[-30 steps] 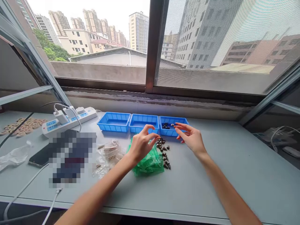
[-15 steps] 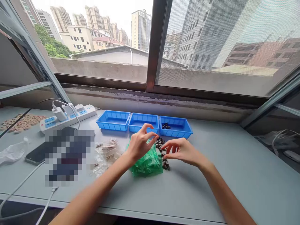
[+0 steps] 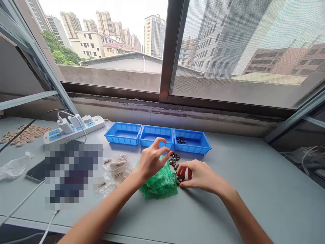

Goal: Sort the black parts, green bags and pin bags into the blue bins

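Note:
My left hand (image 3: 153,158) hovers over a green plastic bag (image 3: 161,183) holding small clear-looking pieces. Its thumb and forefinger meet in a pinch, and whatever may be between them is too small to make out. My right hand (image 3: 198,174) is down at the near end of a row of small dark pieces (image 3: 174,162) along the bag's right side. Its thumb and fingers are apart, curved around some of these pieces. A few similar dark pieces (image 3: 181,140) lie inside the right-hand blue bin (image 3: 195,148).
Two more blue bins, the middle one (image 3: 149,130) and the left one (image 3: 122,139), adjoin it. Clear bags of thin rods (image 3: 119,164) lie left of the green bag. Farther left are a power strip (image 3: 92,124), a phone (image 3: 37,173), cables and wooden pieces (image 3: 25,134).
My right hand has moved down and slightly nearer to me, onto the near end of the dark pieces. My left hand stays pinched in nearly the same place. The view has shifted slightly.

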The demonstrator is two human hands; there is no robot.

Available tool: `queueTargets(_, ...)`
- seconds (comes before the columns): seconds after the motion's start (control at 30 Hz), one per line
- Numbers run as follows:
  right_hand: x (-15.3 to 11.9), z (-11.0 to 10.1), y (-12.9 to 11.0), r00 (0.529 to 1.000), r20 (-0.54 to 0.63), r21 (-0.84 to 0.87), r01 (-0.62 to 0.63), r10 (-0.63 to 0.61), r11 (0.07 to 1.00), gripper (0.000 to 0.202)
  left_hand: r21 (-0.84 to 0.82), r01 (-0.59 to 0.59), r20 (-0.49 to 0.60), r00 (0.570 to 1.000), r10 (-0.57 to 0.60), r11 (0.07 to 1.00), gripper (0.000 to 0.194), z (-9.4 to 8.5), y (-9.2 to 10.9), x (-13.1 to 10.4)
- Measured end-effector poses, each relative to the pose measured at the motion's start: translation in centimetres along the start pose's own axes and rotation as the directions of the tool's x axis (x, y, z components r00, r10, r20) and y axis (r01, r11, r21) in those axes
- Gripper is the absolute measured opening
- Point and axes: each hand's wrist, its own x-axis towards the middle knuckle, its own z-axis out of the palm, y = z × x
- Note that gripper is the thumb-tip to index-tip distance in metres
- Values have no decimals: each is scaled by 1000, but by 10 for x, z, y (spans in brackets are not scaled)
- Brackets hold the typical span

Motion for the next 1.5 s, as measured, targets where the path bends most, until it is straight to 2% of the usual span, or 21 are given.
queueTargets(0.3,7,1,8,983,-182,-169,-26,-5,985,13,-14,-44,35,998,44,999,22,4,1,-4)
queueTargets(0.47,13,2,14,969,-245,-183,-25,-21,983,7,7,-67,74,995,67,998,13,7,-1,-7)
queueTargets(0.67,15,4,17,965,-258,-110,17,-45,994,8,-9,-58,101,993,59,998,31,3,0,-6)
queueTargets(0.73,14,2,16,963,-268,-88,8,-31,996,8,-18,-62,106,992,64,998,31,3,0,-5)
queueTargets(0.87,11,-1,12,949,-316,30,0,9,1000,11,-3,-83,146,986,83,997,28,2,1,-5)
queueTargets(1.0,14,2,10,922,-386,258,75,32,963,19,10,-103,185,978,99,995,26,1,3,-5)
queueTargets(1.17,19,10,10,940,-335,494,113,69,862,28,21,-112,137,985,108,993,20,2,5,-5)
queueTargets(1.5,22,11,12,939,-306,641,82,157,763,35,-6,-90,94,991,90,996,27,3,6,-6)
